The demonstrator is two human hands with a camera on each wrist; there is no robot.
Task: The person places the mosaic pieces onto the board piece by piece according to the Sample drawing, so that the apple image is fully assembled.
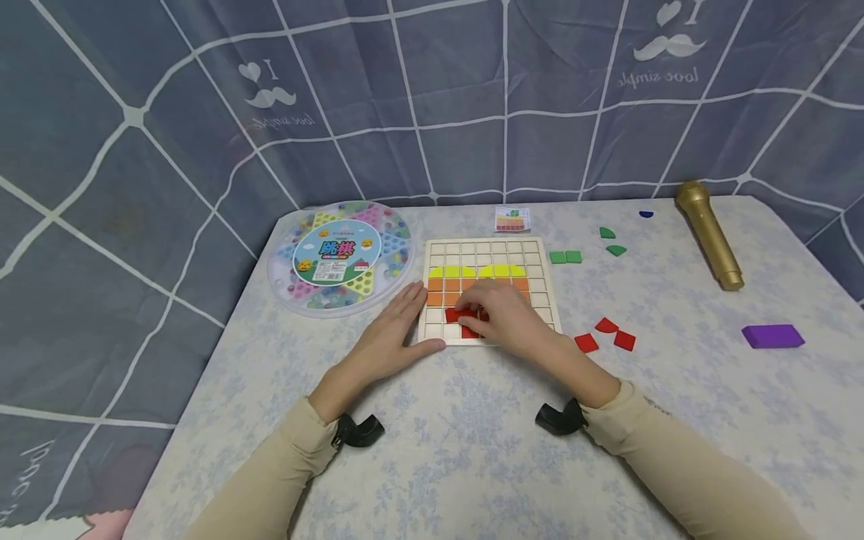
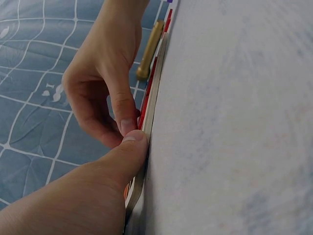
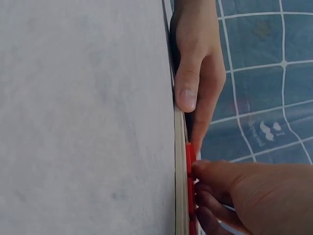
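A square wooden grid board (image 1: 544, 279) lies on the table with yellow pieces (image 1: 502, 271), orange square tiles (image 1: 435, 292) and red tiles (image 1: 468, 332) in it. My left hand (image 1: 386, 339) rests along the board's left side, fingers stretched out and thumb at the front edge. Over the lower middle cells, my right hand (image 1: 511, 316) has its thumb and fingertips together at a red tile (image 1: 451, 316), pinching it low on the board. In the right wrist view the thumb touches a red tile (image 3: 190, 152). The fingers and palm hide part of the red row.
Loose red pieces (image 1: 624, 340) lie right of the board, with green squares (image 1: 565, 257) and green quarter pieces (image 1: 616, 250) behind them. A picture card (image 1: 512, 219) lies behind the board. Around stand a round game box (image 1: 283, 289), gold microphone (image 1: 712, 236) and purple block (image 1: 772, 337).
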